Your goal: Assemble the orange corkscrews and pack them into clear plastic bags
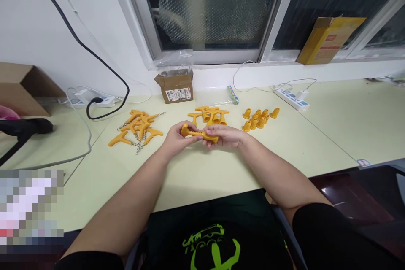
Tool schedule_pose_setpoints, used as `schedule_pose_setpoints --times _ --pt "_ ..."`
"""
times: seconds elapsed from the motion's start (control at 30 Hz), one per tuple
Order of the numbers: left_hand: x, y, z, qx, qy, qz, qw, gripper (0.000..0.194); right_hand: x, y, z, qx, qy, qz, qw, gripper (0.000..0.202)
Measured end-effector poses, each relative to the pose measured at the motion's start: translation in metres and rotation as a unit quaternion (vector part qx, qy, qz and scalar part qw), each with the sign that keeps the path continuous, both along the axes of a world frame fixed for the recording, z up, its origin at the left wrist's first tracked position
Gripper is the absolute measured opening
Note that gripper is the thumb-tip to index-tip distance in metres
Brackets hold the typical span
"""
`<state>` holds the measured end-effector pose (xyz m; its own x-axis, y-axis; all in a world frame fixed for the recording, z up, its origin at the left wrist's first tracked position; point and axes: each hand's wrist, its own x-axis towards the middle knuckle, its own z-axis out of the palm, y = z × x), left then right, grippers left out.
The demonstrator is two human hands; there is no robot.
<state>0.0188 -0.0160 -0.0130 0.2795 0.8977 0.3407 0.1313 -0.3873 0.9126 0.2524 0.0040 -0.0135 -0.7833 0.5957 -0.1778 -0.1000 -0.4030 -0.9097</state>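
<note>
My left hand (176,141) is closed around the T-shaped handle of a yellow corkscrew (191,132). On the other end of it, my right hand (228,136) grips a yellow bell-shaped cap (211,138), which lines up with the corkscrew's shaft. How far the two parts are joined is hidden by my fingers. Beyond my hands stands a group of yellow T-handled pieces with caps (212,114). To the left lies a heap of yellow corkscrews (139,124) with bare metal spirals. Several loose yellow caps (261,122) are gathered at the right.
Against the wall sit an opened small cardboard box (178,88) and a clear plastic bag (210,96). Power strips (292,98) with cables lie at the back right and back left. A black cable (104,65) hangs at the left, above a black stand (25,128).
</note>
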Motion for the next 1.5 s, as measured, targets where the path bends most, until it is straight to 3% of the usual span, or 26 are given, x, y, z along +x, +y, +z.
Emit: schedule_pose_setpoints --times 0.23,0.33,0.4,0.5,0.57,0.63,0.7,0.8,1.03,1.23,1.3,1.4,1.5 --pt "-0.009 0.017 -0.006 -0.054 -0.023 0.022 0.998 0.060 0.018 0.003 0.012 0.086 0.020 -0.101 0.991 0.045" --pt "-0.027 0.023 0.000 0.042 0.113 0.129 0.984 0.056 0.032 0.007 0.019 0.127 0.009 -0.183 0.975 0.047" --pt "-0.044 0.027 0.004 0.093 0.258 0.238 0.932 0.043 0.041 0.012 0.019 0.163 -0.026 -0.244 0.956 0.047" --pt "-0.067 0.034 0.006 0.024 0.403 0.336 0.851 0.039 0.051 0.023 0.010 0.254 -0.132 -0.354 0.890 0.039" --pt "-0.079 0.039 0.003 -0.052 0.450 0.348 0.821 0.044 0.054 0.028 0.001 0.325 -0.236 -0.404 0.822 0.033" --pt "-0.087 0.043 -0.001 -0.097 0.474 0.336 0.808 0.049 0.053 0.032 -0.008 0.376 -0.320 -0.413 0.765 0.034" --pt "-0.092 0.045 -0.005 -0.111 0.483 0.323 0.806 0.051 0.049 0.034 -0.016 0.413 -0.356 -0.396 0.739 0.036" --pt "-0.091 0.046 -0.008 -0.103 0.494 0.300 0.810 0.049 0.040 0.037 -0.024 0.449 -0.359 -0.377 0.726 0.035" --pt "-0.077 0.042 -0.007 -0.085 0.513 0.248 0.817 0.054 0.029 0.046 -0.034 0.459 -0.383 -0.351 0.721 0.042" --pt "-0.081 0.043 -0.009 -0.100 0.477 0.260 0.834 0.065 0.032 0.044 -0.033 0.466 -0.380 -0.340 0.723 0.047" --pt "-0.082 0.043 -0.009 -0.103 0.463 0.267 0.839 0.065 0.036 0.042 -0.029 0.486 -0.378 -0.357 0.703 0.041" --pt "-0.081 0.043 -0.007 -0.089 0.416 0.286 0.859 0.061 0.047 0.039 -0.016 0.504 -0.414 -0.405 0.640 0.028" --pt "-0.077 0.042 -0.004 -0.078 0.299 0.307 0.900 0.056 0.068 0.036 0.000 0.447 -0.515 -0.451 0.576 0.025"
